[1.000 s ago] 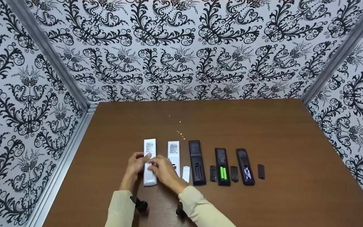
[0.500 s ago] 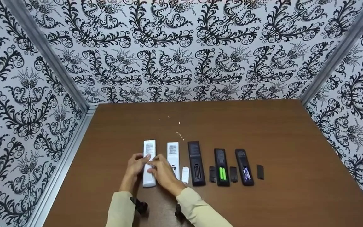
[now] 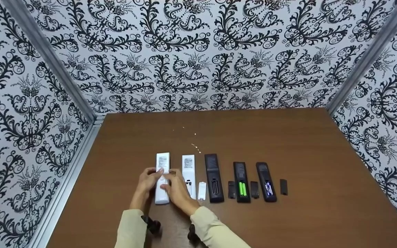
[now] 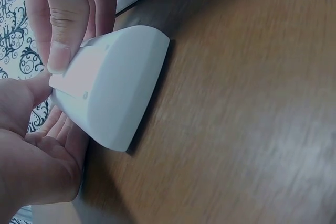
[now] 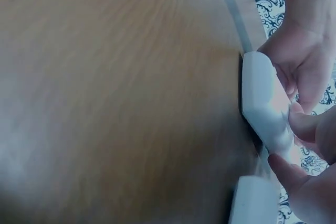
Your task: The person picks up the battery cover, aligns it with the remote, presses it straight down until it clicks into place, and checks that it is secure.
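Note:
Face down on the brown table (image 3: 246, 134) lies a white remote control (image 3: 162, 162), the leftmost in a row. My left hand (image 3: 148, 179) grips its left side, thumb on the back. From the right, my right hand (image 3: 177, 189) holds it around the battery cover. The left wrist view shows the right thumb (image 4: 60, 51) pressing on the white battery cover (image 4: 86, 72), near the remote's thick end. In the right wrist view, fingers of both hands surround the remote control. Whether the cover sits fully flush cannot be told.
To the right lie another white remote (image 3: 188, 163) with its battery bay uncovered, a loose white cover (image 3: 202, 190), and three black remotes, the nearest (image 3: 213, 165). Green batteries (image 3: 242, 189) and purple-blue batteries (image 3: 268, 188) show. Black covers (image 3: 283, 187) lie among them; light specks (image 3: 195, 147) lie behind.
My right hand's fingers have shifted slightly over the battery cover. The left hand keeps its grip and the remote stays in place. The head view has drifted slightly.

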`<action>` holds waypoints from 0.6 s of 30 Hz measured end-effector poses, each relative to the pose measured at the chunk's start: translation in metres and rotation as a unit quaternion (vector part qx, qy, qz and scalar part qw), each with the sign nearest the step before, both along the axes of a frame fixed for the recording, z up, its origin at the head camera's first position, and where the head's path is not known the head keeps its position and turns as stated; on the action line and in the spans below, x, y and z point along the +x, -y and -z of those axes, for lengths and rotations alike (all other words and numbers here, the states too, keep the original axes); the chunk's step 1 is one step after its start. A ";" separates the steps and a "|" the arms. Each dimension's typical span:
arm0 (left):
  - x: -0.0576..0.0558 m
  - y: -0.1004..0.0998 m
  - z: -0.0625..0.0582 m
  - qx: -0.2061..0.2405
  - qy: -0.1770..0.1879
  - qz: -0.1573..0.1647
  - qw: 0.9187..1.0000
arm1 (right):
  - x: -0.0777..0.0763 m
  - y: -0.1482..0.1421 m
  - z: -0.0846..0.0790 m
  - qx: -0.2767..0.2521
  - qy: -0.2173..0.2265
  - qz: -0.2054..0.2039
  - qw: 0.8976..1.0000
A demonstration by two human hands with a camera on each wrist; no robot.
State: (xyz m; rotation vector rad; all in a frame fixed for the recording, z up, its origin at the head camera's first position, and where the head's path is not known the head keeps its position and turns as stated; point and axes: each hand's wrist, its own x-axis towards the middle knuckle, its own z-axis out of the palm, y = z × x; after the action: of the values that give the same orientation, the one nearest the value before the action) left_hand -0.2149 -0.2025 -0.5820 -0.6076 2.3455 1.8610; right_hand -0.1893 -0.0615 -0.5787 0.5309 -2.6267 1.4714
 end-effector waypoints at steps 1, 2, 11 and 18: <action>0.000 0.000 0.000 0.001 0.000 0.000 1.000 | 0.000 0.001 0.000 -0.019 0.016 0.005 1.000; 0.000 0.000 0.000 0.003 0.002 -0.001 1.000 | 0.000 0.002 0.000 -0.040 0.037 0.011 0.998; -0.002 0.002 0.000 0.019 0.014 0.007 1.000 | -0.007 0.007 0.000 -0.137 0.166 0.026 0.976; 0.000 0.002 0.001 0.015 0.024 0.010 1.000 | -0.007 0.009 -0.002 -0.122 0.181 0.029 0.975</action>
State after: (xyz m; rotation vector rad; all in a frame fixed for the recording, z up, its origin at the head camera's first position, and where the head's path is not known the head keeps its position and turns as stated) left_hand -0.2153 -0.2050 -0.5829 -0.6152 2.2807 1.8482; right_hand -0.1967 -0.0700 -0.5771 0.1715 -2.6207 1.9983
